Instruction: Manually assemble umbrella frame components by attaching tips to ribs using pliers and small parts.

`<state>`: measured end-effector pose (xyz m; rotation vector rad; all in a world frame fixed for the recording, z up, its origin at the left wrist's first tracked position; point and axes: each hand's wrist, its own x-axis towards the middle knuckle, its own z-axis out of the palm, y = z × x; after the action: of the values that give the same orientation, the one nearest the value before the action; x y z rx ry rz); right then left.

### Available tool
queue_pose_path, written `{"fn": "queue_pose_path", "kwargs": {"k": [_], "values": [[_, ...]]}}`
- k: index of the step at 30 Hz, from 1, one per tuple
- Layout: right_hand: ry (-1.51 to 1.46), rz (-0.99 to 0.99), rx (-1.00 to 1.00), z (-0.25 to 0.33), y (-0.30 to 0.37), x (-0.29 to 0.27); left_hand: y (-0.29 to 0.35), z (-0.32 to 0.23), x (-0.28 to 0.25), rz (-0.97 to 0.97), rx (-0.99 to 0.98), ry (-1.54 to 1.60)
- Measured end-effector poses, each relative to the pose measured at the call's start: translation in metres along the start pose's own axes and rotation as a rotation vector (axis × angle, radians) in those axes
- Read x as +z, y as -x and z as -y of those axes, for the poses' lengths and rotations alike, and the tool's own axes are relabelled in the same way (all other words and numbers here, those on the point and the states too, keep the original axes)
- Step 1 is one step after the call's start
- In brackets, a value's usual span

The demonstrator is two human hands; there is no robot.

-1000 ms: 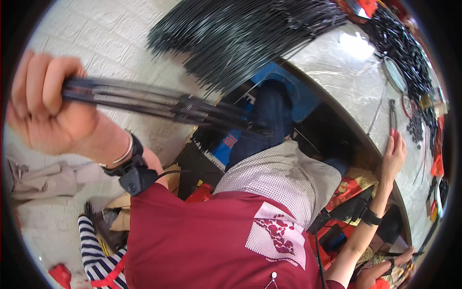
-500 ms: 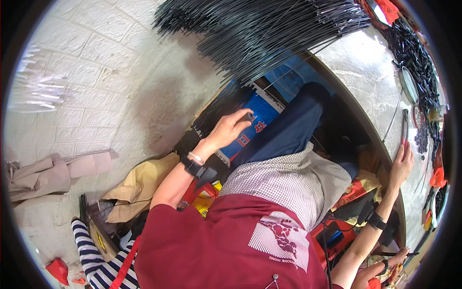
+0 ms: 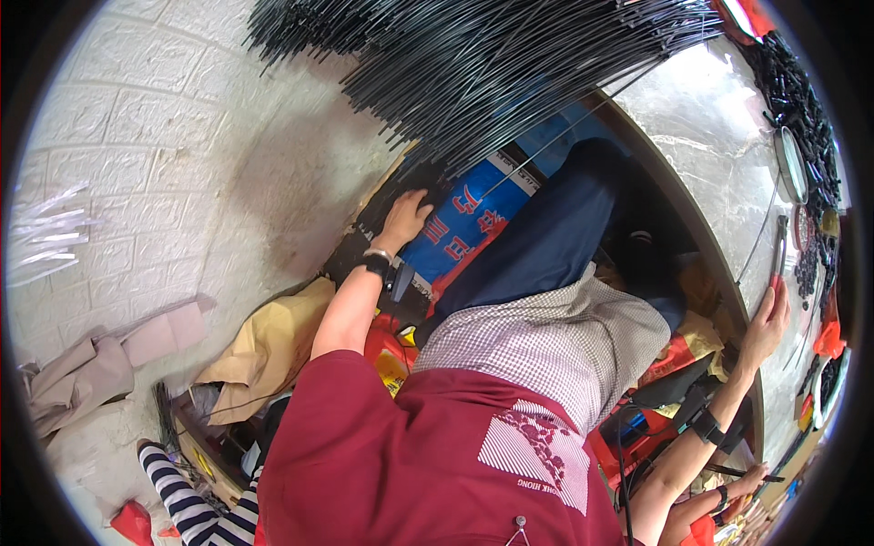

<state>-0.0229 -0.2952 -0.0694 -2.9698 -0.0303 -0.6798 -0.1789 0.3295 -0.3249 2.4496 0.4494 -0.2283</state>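
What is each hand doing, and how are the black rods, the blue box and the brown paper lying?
left hand: open, flat on the dark bag
right hand: open, resting on the table
black rods: piled, fanned out
blue box: tilted under the rods
brown paper: crumpled

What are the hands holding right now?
Nothing. The left hand rests on a blue box under the black rods; the right hand presses flat on the table.

Single head fisheye, looking steeply down over wearer's torso, close; edges bend toward rim.
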Motion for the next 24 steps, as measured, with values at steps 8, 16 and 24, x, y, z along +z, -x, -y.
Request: {"fn": "queue_pose_path", "kwargs": {"k": [8, 16, 24], "values": [[0.022, -0.004, -0.014, -0.003, 0.001, 0.002, 0.14, 0.074, 0.026, 0.17, -0.397, 0.041], [-0.103, 0.004, 0.085, 0.021, 0.006, -0.006, 0.159, 0.027, 0.001, 0.306, -0.537, 0.124], [-0.091, -0.076, 0.079, 0.023, 0.008, -0.008, 0.124, -0.008, -0.045, 0.282, -0.357, 0.042]]}}
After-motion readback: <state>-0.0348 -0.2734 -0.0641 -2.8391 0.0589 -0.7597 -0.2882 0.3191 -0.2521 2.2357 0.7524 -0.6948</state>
